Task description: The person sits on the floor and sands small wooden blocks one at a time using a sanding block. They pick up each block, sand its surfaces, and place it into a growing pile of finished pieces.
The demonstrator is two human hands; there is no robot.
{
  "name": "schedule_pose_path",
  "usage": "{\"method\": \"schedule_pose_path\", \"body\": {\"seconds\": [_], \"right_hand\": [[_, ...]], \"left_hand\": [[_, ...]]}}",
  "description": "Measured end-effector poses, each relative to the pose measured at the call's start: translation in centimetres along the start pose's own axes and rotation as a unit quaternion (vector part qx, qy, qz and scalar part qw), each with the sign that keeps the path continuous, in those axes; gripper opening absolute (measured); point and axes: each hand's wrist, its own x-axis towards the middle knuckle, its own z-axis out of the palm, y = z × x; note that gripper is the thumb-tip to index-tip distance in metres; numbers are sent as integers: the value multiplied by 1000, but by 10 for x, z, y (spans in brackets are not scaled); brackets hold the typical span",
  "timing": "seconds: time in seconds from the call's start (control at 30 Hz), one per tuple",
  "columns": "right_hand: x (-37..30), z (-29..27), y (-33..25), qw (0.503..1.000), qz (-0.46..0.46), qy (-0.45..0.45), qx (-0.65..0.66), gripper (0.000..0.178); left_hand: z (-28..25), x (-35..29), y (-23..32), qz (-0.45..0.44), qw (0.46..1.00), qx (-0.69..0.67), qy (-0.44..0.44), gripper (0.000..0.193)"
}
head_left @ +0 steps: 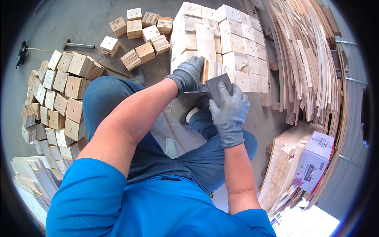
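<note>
My left hand (187, 74), in a grey knit glove, is closed on the left end of a layered wooden block (214, 68) at the near edge of the stacked blocks (241, 39). Gripped in my right hand (231, 108), gloved the same way, is a flat dark grey rectangular block (215, 87) that looks like a sanding block. It is tilted, and its upper edge meets or overlaps the near right end of the wooden block; exact contact cannot be made out. My left fingertips are partly hidden. A pale board (205, 41) leans on the stack behind.
Loose wooden blocks (145, 51) lie beyond my left knee, with a bigger pile (59, 98) at the left. A hammer (79, 45) and a black tool with a cord (21, 54) rest on the floor. Long wood strips (308, 67) and a purple-white carton (314, 162) stand at the right.
</note>
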Motion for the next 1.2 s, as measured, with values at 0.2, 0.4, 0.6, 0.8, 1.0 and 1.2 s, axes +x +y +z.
{"method": "schedule_pose_path", "body": {"seconds": [0.2, 0.4, 0.6, 0.8, 1.0, 1.2], "right_hand": [[-20, -9, 7, 1000, 6, -23, -7, 65], [10, -3, 1, 1000, 6, -3, -2, 65], [22, 24, 31, 992, 79, 27, 95, 66], [25, 47, 47, 973, 129, 28, 190, 67], [23, 51, 46, 970, 140, 41, 195, 69], [23, 51, 48, 964, 152, 33, 215, 67]], "left_hand": [[2, 4, -2, 4, 1000, 10, 0, 97], [1, 1, 3, 5, 1000, 4, 8, 98], [1, -2, -6, 17, 1000, -8, 1, 110], [-22, -14, -2, 25, 999, -15, -47, 140], [-46, -17, 11, 16, 1000, -5, -22, 127], [-37, -6, 16, 26, 999, 18, 22, 99]]}}
